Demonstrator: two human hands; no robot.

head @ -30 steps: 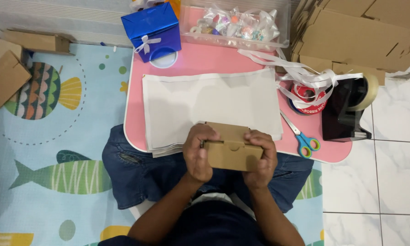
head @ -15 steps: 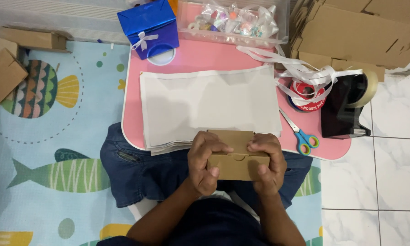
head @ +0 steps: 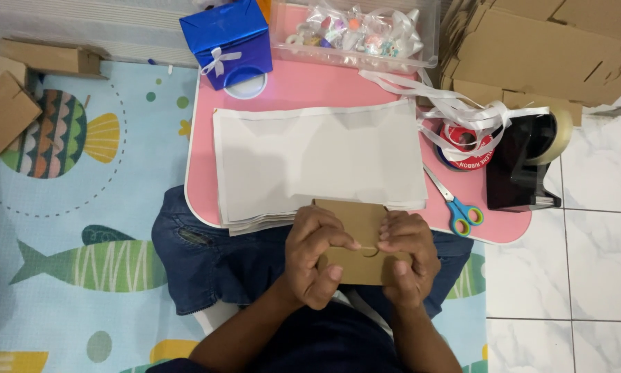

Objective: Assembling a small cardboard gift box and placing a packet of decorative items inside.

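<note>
You hold a matt brown cardboard box [head: 355, 242] in your left hand [head: 315, 254] and right hand [head: 407, 257]. The paper sheets [head: 317, 159] look smooth and matt white. The table [head: 310, 86] is glossy pink plastic. At its far edge, the gift box [head: 227, 41] is shiny blue foil. Your jeans [head: 207, 255] are denim cloth.

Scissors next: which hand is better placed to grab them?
Right, probably. The scissors lie on the pink table just beyond the right hand. The left hand would have to cross over. Both hands grip the cardboard box, so one must let go.
</note>
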